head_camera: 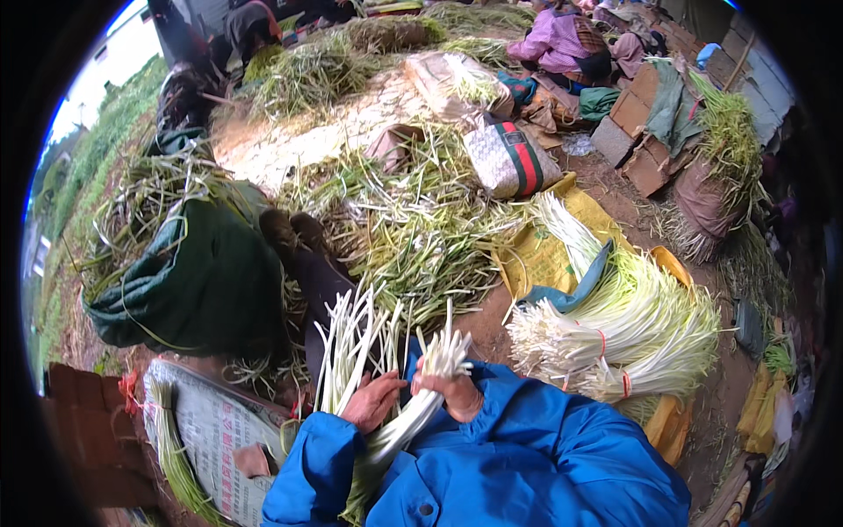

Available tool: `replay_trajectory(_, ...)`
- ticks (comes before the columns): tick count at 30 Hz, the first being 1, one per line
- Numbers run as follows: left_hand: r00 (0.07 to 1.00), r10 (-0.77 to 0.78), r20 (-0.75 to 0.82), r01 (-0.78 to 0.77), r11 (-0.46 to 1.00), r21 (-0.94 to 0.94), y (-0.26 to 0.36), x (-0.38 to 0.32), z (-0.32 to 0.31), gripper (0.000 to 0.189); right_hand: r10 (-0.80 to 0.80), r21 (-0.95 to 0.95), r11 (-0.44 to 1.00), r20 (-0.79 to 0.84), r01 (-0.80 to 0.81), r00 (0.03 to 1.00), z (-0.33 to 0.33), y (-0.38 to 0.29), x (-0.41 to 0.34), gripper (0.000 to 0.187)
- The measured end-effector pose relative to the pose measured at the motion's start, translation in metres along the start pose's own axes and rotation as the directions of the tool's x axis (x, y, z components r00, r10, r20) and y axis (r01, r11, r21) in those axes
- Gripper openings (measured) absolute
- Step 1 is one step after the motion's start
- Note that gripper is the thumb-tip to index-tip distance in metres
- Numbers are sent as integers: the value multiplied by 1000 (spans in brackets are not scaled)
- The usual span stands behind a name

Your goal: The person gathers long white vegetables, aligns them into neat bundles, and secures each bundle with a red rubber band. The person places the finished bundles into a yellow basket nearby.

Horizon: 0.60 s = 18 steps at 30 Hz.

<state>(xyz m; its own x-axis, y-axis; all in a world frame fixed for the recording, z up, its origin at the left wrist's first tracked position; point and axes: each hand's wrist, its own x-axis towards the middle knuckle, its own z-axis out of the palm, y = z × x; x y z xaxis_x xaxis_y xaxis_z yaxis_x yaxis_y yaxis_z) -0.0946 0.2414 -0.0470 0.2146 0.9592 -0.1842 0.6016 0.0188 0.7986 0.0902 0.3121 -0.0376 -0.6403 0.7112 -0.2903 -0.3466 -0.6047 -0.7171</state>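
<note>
My right hand [451, 393] is closed around a bunch of white, chive-like stalks [411, 421] whose pale green leaves hang down across my lap. Just beside it, my left hand [373, 400] lies against a looser group of white stalks [346, 349], with its fingers reaching toward the bunch. Whether those fingers pinch any stalks cannot be told. To the right, a heap of bundled stalks [632, 323] is bound with red ties and partly covered by a blue cloth [573, 293]. One tied bundle [174, 448] rests on a printed sack [230, 421] at the left.
A dark green sack [204, 283] full of leafy trimmings stands at the left. Loose green trimmings [421, 244] spread ahead, beside a patterned cushion with a red and green stripe [514, 158]. Yellow sacking [560, 244] lies under the heap. Other people, one in a pink checked top [556, 43], crouch farther back.
</note>
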Motion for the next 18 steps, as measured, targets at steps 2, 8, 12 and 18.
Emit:
replay_trajectory(2, 998, -18, 53, 15, 998, 58, -11, -3, 4, 30, -51, -61, 997, 85, 57, 995, 7, -2, -12, 31)
replay_trajectory(8, 992, 112, 56, -117, 989, 91, -41, -5, 18, 41, -171, -263, 926, 342, 269, 924, 57, -42, -41, 30)
replay_trajectory(12, 985, 167, -33, -166, 986, 28, -55, 1, 24, 43, -168, -251, 927, 385, 278, 907, 103, -99, -62, 25)
replay_trajectory(18, 978, 206, -44, -201, 975, 99, -65, 7, 27, 44, -378, 211, 926, 569, 314, 730, 151, -179, -78, 32)
